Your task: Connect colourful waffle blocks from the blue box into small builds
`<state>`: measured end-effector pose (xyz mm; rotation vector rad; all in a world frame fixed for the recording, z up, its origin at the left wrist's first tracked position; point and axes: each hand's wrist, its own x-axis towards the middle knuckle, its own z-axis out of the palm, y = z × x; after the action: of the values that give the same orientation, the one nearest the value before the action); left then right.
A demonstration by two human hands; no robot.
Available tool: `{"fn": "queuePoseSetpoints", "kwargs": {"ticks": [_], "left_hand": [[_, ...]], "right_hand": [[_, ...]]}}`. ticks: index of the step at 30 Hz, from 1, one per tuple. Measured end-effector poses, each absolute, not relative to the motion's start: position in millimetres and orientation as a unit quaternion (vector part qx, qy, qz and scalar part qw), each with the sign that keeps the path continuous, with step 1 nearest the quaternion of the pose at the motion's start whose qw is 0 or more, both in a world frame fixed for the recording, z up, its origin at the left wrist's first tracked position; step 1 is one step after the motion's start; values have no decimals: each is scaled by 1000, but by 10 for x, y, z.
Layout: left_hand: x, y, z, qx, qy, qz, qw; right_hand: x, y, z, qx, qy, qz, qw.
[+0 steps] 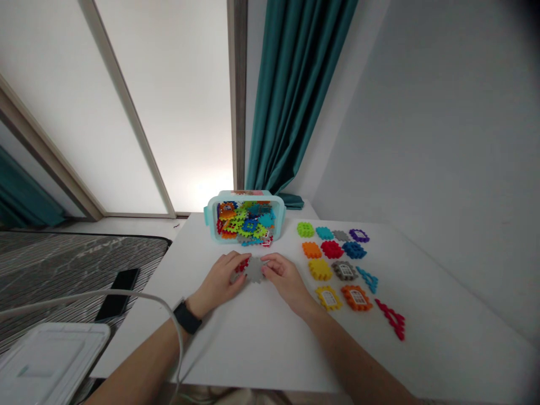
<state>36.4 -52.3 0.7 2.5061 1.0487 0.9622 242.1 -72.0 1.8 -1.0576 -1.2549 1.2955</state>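
In the middle of the table my left hand (pixel 220 282) is closed on a red toothed building piece (pixel 242 265), with some grey showing beneath it. A grey toothed building piece (pixel 255 271) lies flat between my two hands, touching the red one; whether they interlock I cannot tell. My right hand (pixel 287 281) pinches the grey piece's right edge between thumb and fingers. Just beyond my hands stands a light turquoise bin (pixel 209 216), tipped with its opening toward me and filled with a jumble of coloured pieces (pixel 248 222).
To the right, stacks of pieces sorted by colour stand in rows, among them yellow (pixel 319 269), red (pixel 332 249) and orange window pieces (pixel 356 298). A red triangular stack (pixel 392 319) is nearest. A white cable (pixel 162 304) crosses my left forearm. A lid (pixel 54 360) sits at lower left.
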Motion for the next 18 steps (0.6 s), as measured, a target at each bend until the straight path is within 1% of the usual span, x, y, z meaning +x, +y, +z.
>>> {"fn": "queuePoseSetpoints", "kwargs": {"ticks": [3, 7, 11, 18], "left_hand": [[364, -536, 34, 842, 366, 362, 160], [374, -565, 85, 829, 361, 391, 174], [378, -577, 89, 843, 343, 383, 157], [384, -547, 33, 845, 355, 376, 136]], "right_hand": [[2421, -720, 8, -451, -511, 529, 505], [2441, -719, 10, -481, -503, 497, 519], [2453, -732, 36, -493, -494, 499, 514], [2412, -771, 29, -462, -521, 535, 478]]}}
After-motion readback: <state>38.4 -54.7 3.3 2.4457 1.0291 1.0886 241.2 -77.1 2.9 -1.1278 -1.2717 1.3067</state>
